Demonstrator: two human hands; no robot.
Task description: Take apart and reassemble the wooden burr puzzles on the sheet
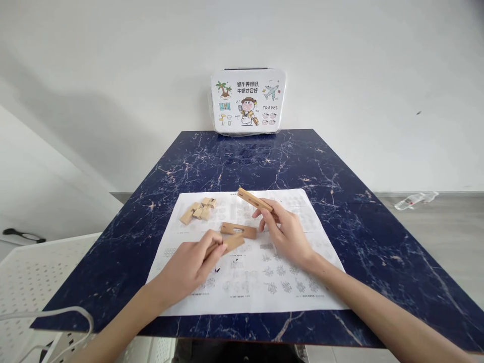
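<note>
My left hand (196, 262) pinches a light wooden block (235, 244), which points to the right over the printed paper sheet (302, 302). Between thumb and fingers, my right hand (284, 228) grips a slotted wooden bar (249, 197) with a dark mark at its far end, tilted up to the left. Between the two hands a second slotted bar (229, 228) lies on the paper. Several small wooden pieces (197, 209) sit in a loose cluster at the sheet's upper left, one with a dark mark.
A dark blue marbled table (295, 166) carries the sheet. At its far edge a white cartoon-printed case (247, 101) leans against the wall. White perforated furniture (34, 272) and a cable (75, 310) are at the left; a clear plastic item (414, 200) lies on the floor at right.
</note>
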